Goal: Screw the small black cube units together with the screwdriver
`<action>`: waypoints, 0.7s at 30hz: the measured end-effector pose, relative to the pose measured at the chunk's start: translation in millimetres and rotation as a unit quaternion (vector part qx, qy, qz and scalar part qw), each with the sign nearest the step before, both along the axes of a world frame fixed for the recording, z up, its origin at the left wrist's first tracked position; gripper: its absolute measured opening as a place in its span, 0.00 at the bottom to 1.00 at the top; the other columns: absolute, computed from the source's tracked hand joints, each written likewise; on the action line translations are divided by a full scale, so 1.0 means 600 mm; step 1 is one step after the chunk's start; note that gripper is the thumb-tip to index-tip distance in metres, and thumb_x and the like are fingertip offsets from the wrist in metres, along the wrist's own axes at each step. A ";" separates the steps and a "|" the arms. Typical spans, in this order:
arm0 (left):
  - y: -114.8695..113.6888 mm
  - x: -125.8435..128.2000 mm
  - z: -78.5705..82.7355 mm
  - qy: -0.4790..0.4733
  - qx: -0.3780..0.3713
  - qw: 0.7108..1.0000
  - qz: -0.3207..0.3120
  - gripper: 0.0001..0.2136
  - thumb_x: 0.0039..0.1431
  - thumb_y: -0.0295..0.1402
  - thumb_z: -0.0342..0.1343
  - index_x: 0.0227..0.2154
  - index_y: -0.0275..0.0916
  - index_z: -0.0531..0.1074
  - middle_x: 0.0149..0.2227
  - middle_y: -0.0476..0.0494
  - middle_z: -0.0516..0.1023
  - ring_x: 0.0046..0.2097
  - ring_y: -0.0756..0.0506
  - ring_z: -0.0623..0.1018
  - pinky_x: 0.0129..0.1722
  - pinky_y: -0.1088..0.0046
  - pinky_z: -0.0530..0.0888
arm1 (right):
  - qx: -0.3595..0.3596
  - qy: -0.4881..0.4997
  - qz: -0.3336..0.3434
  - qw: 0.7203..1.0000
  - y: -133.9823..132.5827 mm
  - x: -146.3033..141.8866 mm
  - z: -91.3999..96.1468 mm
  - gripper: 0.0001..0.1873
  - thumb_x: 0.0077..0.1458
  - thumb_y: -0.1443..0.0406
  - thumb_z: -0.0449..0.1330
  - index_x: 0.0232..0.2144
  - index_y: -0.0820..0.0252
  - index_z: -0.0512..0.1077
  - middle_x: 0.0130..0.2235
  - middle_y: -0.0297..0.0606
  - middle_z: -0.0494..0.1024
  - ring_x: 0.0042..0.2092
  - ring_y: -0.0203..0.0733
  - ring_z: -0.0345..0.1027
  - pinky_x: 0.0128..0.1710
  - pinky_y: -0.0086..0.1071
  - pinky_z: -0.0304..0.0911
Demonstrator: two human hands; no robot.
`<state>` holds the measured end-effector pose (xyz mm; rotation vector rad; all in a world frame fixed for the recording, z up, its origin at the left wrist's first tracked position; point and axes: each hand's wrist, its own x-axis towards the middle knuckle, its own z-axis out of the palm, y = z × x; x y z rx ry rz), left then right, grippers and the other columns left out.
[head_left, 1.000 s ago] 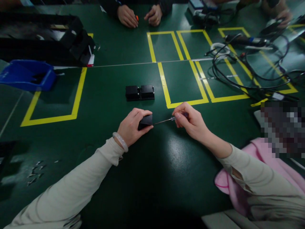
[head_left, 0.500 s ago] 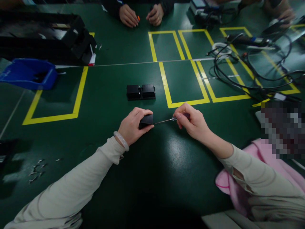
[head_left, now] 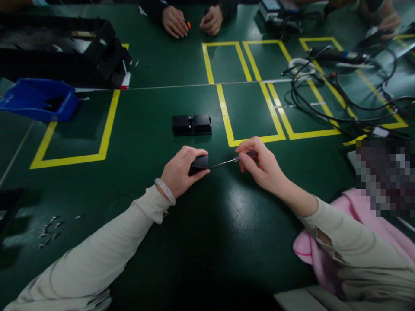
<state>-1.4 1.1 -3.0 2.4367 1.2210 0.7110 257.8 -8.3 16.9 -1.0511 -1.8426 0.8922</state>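
My left hand (head_left: pixel 180 170) is wrapped round a small black box (head_left: pixel 199 163) resting on the green table (head_left: pixel 152 129). My right hand (head_left: pixel 261 166) pinches the handle of a thin screwdriver (head_left: pixel 227 162). Its metal shaft points left and its tip meets the right side of the black box. Two more black boxes (head_left: pixel 192 124) lie side by side a little farther out, apart from both hands.
A blue bin (head_left: pixel 39 100) and black trays (head_left: pixel 61 47) stand at the far left. Tangled black cables (head_left: pixel 327 86) lie at the far right over yellow tape rectangles (head_left: pixel 246 108). Another person's hands (head_left: pixel 191 20) rest at the far edge. Small screws (head_left: pixel 48 229) lie scattered near left. Pink cloth (head_left: pixel 324 242) sits at my right.
My right hand's fingers have shifted slightly on the screwdriver handle. The left hand and the black box have stayed in place.
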 end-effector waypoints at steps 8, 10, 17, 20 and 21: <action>-0.001 0.000 0.001 0.010 0.000 1.000 0.019 0.18 0.62 0.37 0.60 0.53 0.38 0.67 0.49 0.39 0.73 0.50 0.40 0.76 0.49 0.60 0.75 | 0.002 -0.028 -0.001 1.000 0.000 -0.001 0.001 0.07 0.67 0.63 0.55 0.45 0.58 0.68 0.25 0.24 0.67 0.23 0.27 0.63 0.27 0.26 0.58; 0.000 -0.001 0.002 0.008 0.001 1.000 0.024 0.18 0.62 0.37 0.60 0.52 0.38 0.67 0.49 0.39 0.73 0.50 0.40 0.76 0.49 0.60 0.75 | 0.002 -0.018 0.000 1.000 0.000 -0.002 -0.001 0.08 0.67 0.64 0.55 0.48 0.58 0.66 0.28 0.25 0.68 0.26 0.28 0.65 0.30 0.26 0.60; 0.001 -0.002 0.002 0.011 0.004 1.000 0.024 0.18 0.62 0.38 0.60 0.52 0.38 0.67 0.48 0.39 0.73 0.49 0.39 0.76 0.49 0.59 0.75 | -0.018 -0.010 -0.001 1.000 0.001 -0.003 -0.001 0.08 0.66 0.61 0.57 0.34 0.58 0.67 0.25 0.25 0.68 0.22 0.25 0.63 0.24 0.24 0.57; 0.001 -0.001 0.001 0.012 0.002 1.000 0.026 0.18 0.62 0.37 0.60 0.52 0.38 0.67 0.48 0.39 0.73 0.49 0.40 0.76 0.49 0.59 0.75 | -0.027 0.015 0.016 0.999 0.000 -0.002 -0.002 0.05 0.67 0.62 0.55 0.38 0.57 0.66 0.28 0.26 0.69 0.24 0.26 0.65 0.26 0.24 0.60; 0.001 -0.001 0.002 0.012 0.001 1.000 0.027 0.18 0.62 0.37 0.60 0.52 0.39 0.67 0.49 0.39 0.73 0.49 0.40 0.76 0.49 0.59 0.75 | -0.026 0.021 0.018 0.999 -0.001 -0.002 -0.002 0.04 0.67 0.63 0.55 0.39 0.57 0.65 0.29 0.27 0.69 0.25 0.27 0.66 0.27 0.24 0.61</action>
